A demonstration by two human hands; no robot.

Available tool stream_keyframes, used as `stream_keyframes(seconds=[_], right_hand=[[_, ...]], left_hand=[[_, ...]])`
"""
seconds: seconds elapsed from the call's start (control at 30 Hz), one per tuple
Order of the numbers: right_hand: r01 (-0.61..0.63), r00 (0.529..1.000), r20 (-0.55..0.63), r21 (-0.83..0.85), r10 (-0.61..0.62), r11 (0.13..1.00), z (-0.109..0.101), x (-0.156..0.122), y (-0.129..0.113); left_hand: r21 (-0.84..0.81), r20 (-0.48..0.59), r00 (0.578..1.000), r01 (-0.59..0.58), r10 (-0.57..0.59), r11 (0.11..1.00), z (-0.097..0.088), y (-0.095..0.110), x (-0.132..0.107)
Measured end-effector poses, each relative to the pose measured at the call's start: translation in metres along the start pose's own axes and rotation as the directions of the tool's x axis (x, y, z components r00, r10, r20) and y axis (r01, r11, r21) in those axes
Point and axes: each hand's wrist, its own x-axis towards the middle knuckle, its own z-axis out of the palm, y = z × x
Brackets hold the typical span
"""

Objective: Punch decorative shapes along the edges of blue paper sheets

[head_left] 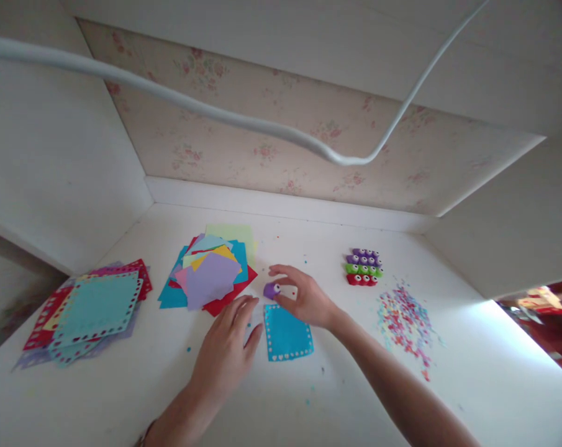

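A blue paper square (287, 334) with small holes punched along its edges lies flat on the white desk (336, 397). My right hand (303, 298) rests at its top edge, its fingers curled round a small purple paper punch (271, 290). My left hand (227, 347) lies just left of the blue square with fingers stretched out flat on the desk, holding nothing. Its fingertips point toward a loose stack of plain coloured paper squares (213, 270).
A pile of punched paper squares (94, 307) sits at the far left. Rows of purple, green and red punches (363, 267) stand at the right, with a heap of confetti (404, 316) beside them. A white cable (215, 112) hangs overhead. Shelf walls enclose the desk.
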Motion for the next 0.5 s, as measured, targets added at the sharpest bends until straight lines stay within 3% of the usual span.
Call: stream_keyframes(seconds=[0.1, 0.27, 0.4, 0.5], right_hand=[[0.11, 0.989, 0.085, 0.092, -0.118, 0.99, 0.017, -0.037, -0.012], [0.032, 0.997, 0.067, 0.138, -0.041, 0.99, 0.029, -0.063, -0.013], [0.034, 0.999, -0.002, -0.007, -0.034, 0.999, 0.02, -0.075, -0.009], [-0.046, 0.994, -0.106, -0.204, 0.025, 0.978, 0.013, -0.082, 0.001]], left_hand=[[-0.02, 0.112, 0.992, -0.051, 0.053, 0.999, 0.007, 0.002, -0.004], [-0.046, 0.193, 0.974, -0.11, 0.117, 0.993, 0.013, 0.007, -0.01], [-0.074, 0.178, 0.976, -0.113, 0.125, 0.991, 0.012, 0.01, -0.008], [-0.067, 0.152, 0.984, -0.086, 0.095, 0.994, 0.009, 0.012, -0.005]])
